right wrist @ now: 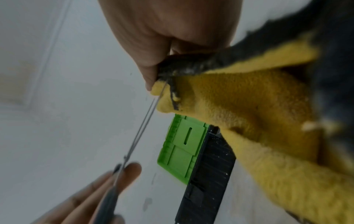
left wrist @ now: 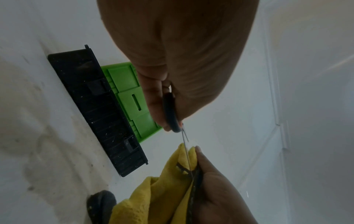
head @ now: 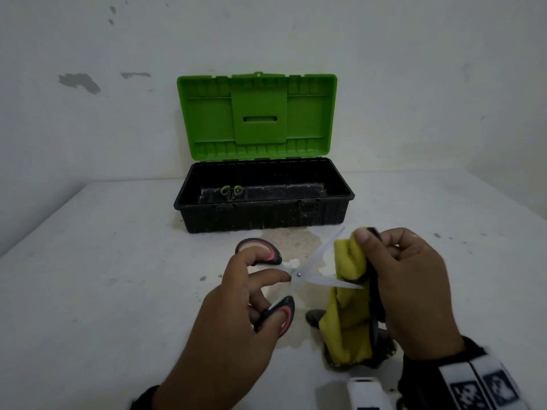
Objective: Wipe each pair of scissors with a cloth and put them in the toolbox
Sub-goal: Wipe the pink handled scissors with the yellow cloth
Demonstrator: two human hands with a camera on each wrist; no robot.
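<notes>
My left hand (head: 254,294) holds a pair of scissors (head: 299,275) with black and pink handles, its blades spread apart above the table. The near blade (head: 334,282) runs into a yellow cloth (head: 350,303) that my right hand (head: 411,279) pinches around it. In the left wrist view the blade (left wrist: 184,145) enters the cloth (left wrist: 162,194) edge-on. The right wrist view shows the cloth (right wrist: 249,106) folded over the blade (right wrist: 145,121). Behind stands the toolbox (head: 263,214), black with its green lid (head: 257,116) raised. A small pair of scissors with yellow-green handles (head: 231,191) lies inside at the left.
The white table (head: 88,276) carries a brownish stain (head: 296,241) in front of the toolbox. A dark corner of the cloth (head: 315,316) rests on the table. The wall rises right behind the toolbox lid.
</notes>
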